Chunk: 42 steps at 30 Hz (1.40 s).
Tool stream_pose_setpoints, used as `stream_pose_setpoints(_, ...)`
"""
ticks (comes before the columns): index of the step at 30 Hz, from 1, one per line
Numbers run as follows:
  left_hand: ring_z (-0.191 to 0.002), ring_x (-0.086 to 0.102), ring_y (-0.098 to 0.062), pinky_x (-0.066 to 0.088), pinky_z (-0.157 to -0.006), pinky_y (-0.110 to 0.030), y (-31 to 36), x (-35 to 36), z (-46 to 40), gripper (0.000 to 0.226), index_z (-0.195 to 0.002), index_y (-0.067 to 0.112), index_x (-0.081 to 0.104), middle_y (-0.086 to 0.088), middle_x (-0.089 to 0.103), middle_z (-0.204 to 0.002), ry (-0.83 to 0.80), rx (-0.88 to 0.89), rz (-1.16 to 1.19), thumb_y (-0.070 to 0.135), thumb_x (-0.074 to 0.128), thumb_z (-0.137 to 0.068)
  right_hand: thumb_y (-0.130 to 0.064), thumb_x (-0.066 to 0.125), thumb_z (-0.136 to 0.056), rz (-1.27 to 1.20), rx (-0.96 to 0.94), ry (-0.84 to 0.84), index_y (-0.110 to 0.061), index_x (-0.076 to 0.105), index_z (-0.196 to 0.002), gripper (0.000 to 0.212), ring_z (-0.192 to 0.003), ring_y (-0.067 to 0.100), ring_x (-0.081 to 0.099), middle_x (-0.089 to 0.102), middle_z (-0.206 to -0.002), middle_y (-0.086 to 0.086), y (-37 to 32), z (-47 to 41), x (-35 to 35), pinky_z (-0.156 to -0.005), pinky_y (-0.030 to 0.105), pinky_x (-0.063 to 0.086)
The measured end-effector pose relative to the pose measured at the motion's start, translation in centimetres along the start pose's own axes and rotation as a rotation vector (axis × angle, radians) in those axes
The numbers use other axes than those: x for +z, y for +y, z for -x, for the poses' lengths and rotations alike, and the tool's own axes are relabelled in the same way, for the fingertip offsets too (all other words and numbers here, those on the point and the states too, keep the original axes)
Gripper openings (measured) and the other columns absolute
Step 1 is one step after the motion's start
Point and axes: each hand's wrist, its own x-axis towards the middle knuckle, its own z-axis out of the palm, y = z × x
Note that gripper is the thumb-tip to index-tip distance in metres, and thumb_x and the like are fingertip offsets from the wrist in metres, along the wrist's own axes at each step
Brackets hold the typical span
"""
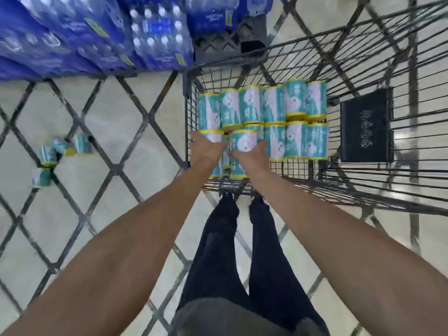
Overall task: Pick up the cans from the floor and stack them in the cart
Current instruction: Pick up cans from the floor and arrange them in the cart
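Teal-and-white cans with yellow rims are stacked in rows against the left end of the black wire cart. My left hand grips a can at the cart's left wall. My right hand holds another can beside it, on top of lower cans. Both arms reach in over the cart's near rim. Several loose cans lie on the floor to the left; one lies apart, nearer me.
Blue shrink-wrapped packs of water bottles sit on a grey pallet at the top left, close to the cart's corner. A dark flap hangs inside the cart at the right. My legs stand below the cart's near edge.
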Motion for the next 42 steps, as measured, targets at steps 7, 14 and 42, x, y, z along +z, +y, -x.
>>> stream_pose_setpoints(7, -0.116, 0.057, -0.038, 0.052, -0.09, -0.044, -1.3, 3.7, -4.6, 0.086, -0.137, 0.011, 0.033, -0.019, 0.048, -0.133, 0.138, -0.102, -0.088, 0.044, 0.08, -0.074, -0.038, 0.084, -0.075, 0.136, 0.038, 0.0, -0.015, 0.028, -0.149, 0.096, -0.125, 0.034, 0.054, 0.05, -0.138, 0.016, 0.1, -6.3, 2.5, -0.094, 0.038, 0.049)
stream_pose_setpoints(14, -0.122, 0.05, -0.041, 0.046, -0.1, -0.048, -2.3, 5.0, -4.1, 0.072, -0.142, 0.004, 0.035, -0.02, 0.044, -0.137, 0.224, -0.037, -0.19, 0.034, 0.068, -0.086, -0.017, 0.07, -0.08, 0.165, -0.025, -0.065, -0.016, 0.035, -0.147, 0.076, -0.107, 0.032, 0.063, 0.052, -0.129, 0.015, 0.3, -6.6, 3.0, -0.083, 0.045, 0.058)
stream_pose_setpoints(42, -0.118, 0.054, -0.036, 0.047, -0.096, -0.048, -13.2, -25.1, 15.2, 0.047, -0.137, 0.018, 0.046, -0.011, 0.051, -0.131, 0.453, 0.112, -0.533, 0.038, 0.049, -0.094, -0.041, 0.048, -0.098, 1.312, -1.124, -0.186, -0.021, 0.039, -0.149, 0.056, -0.126, 0.037, 0.046, 0.048, -0.138, 0.013, -14.3, 20.1, 6.9, -0.1, 0.044, 0.043)
